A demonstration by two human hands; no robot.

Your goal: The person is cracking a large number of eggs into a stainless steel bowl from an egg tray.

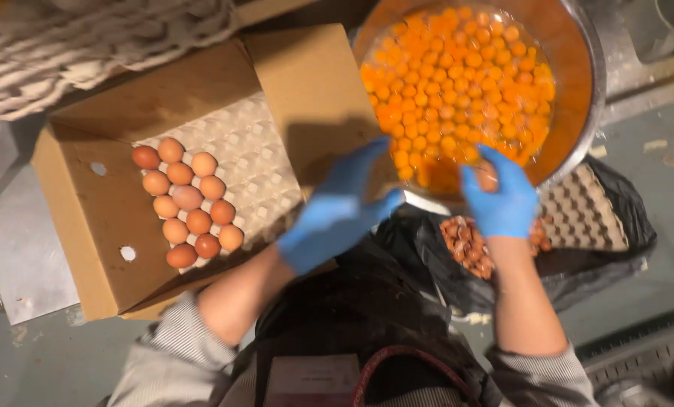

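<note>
Right hand (pixel 505 197) in blue glove, fingers curled round a brown egg (pixel 487 179) at the near rim of the big round steel bowl (pixel 589 90) full of orange yolks. Left hand (pixel 335 215), also gloved, sits just beside the rim w/ fingers loosely spread — holding nothing. Open cardboard box (pixel 96 226) on the left holds a grey pulp tray (pixel 254 162) w/ approx. a dozen brown eggs (pixel 188 202). Broken shells (pixel 469 245) lie in a black bag (pixel 615 249) below the bowl.

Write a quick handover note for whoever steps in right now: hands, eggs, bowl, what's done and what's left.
Left hand, blue-gloved, is empty at the big metal bowl's rim. Right hand, also gloved, holds a brown egg over the same rim.
Done: bowl is full of orange yolks; broken brown shells lie in the black bag.
Left: about a dozen whole brown eggs in the paper tray inside the cardboard box.
</note>
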